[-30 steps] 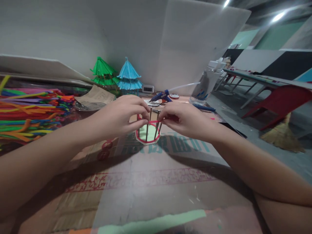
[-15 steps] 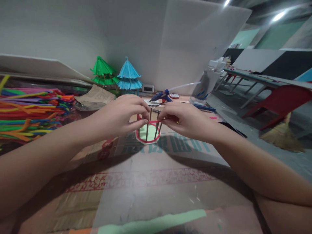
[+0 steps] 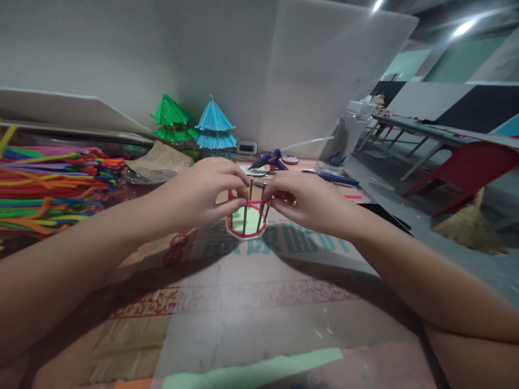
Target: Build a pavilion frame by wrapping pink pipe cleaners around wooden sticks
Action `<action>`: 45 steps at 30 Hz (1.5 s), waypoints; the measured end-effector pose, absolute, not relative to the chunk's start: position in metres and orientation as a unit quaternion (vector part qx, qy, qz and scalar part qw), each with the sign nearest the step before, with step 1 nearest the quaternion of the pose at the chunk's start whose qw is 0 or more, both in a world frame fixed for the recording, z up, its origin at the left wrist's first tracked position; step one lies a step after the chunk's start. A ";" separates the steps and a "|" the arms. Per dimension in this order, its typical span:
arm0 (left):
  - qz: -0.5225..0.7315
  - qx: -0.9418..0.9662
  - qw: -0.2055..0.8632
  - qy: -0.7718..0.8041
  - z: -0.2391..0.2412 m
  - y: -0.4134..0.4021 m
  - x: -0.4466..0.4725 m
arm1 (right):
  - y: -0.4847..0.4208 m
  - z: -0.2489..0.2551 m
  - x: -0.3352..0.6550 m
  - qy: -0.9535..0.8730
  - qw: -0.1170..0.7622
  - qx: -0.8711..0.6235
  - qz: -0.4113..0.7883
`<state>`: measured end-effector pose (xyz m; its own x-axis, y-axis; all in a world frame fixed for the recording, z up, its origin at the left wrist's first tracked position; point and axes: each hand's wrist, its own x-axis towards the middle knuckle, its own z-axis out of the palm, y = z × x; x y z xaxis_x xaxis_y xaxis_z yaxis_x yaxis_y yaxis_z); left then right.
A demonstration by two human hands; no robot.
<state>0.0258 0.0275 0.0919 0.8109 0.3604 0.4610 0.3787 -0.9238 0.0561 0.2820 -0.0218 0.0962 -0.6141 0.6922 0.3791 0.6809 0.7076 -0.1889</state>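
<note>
A small many-sided base [image 3: 247, 236] with a pale green floor and a pink-red edging sits on the table. Several thin brown sticks [image 3: 245, 220] stand upright from it. Across the sticks, partway up, runs a pink-red pipe cleaner [image 3: 255, 202]. On the left side my left hand [image 3: 214, 189] pinches this strip between thumb and fingertips beside a stick. At the other side my right hand [image 3: 298, 194] pinches the strip's right part against another stick. The fingers partly hide the far sticks.
Bundles of coloured pipe cleaners [image 3: 52, 189] lie left. Behind stand a green paper-like roofed model [image 3: 172, 119], a blue one [image 3: 214, 124] and a small digital clock [image 3: 246, 147]. A blue glue gun [image 3: 267, 159] lies beyond my hands, and a clear pump bottle [image 3: 344, 135] stands right.
</note>
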 end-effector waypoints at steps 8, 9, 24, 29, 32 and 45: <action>-0.240 -0.952 0.032 -0.187 0.090 0.028 0.026 | -0.026 0.097 0.275 -0.888 0.207 -0.411 0.006; -0.241 -0.952 0.032 -0.187 0.090 0.028 0.025 | -0.027 0.098 0.274 -0.886 0.206 -0.415 0.003; -0.293 -0.937 0.026 -0.190 0.087 0.002 0.033 | -0.026 0.094 0.280 -0.876 0.307 -0.358 -0.100; -0.303 -0.930 0.014 -0.210 0.091 -0.011 0.035 | -0.034 0.097 0.275 -0.867 0.345 -0.326 -0.151; -0.308 -0.930 -0.003 -0.202 0.094 -0.018 0.036 | -0.037 0.099 0.273 -0.859 0.367 -0.307 -0.184; -0.317 -0.925 -0.090 -0.192 0.076 -0.037 0.037 | -0.041 0.103 0.274 -0.819 0.457 -0.279 -0.207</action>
